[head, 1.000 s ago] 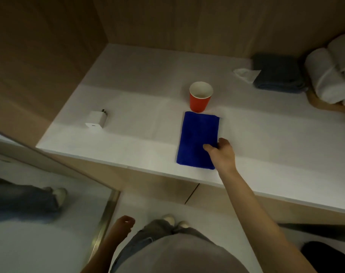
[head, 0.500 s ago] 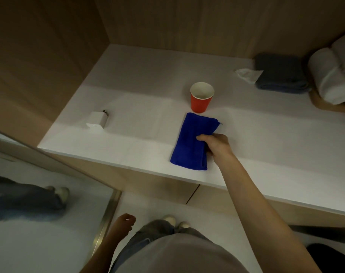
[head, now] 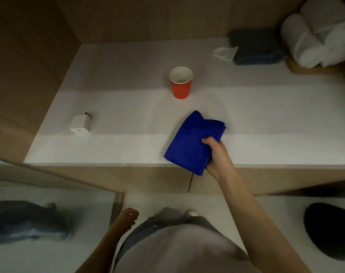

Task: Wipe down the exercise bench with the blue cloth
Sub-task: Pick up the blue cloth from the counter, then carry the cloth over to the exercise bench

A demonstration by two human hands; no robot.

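White and broad, the exercise bench (head: 128, 107) fills an alcove of pale wood panelling (head: 148, 16) that closes it at the back and the left. At its back right corner, rolled white towels (head: 317, 36) are piled on a wooden tray (head: 305, 68). Just to their left, against the back edge, lies a folded dark grey towel (head: 256, 46). The blue cloth (head: 189, 142), folded into a thick pad, sits at the bench's front edge, right of the middle, and its near corner overhangs that edge. The right hand (head: 219, 156) grips the cloth along its right side, with the thumb curled over the top and the fingers hidden beneath. Whether the cloth lies flat or is tipped up off the surface cannot be told. The left hand (head: 128, 215) hangs low beside the person's hip, in front of the bench, loosely curled and holding nothing. A red paper cup (head: 180, 83) with a white inside stands upright near the bench's middle, well behind the cloth. A white plug adapter (head: 80, 124) lies near the front left corner, and a crumpled white tissue (head: 224, 53) touches the dark towel's left end.
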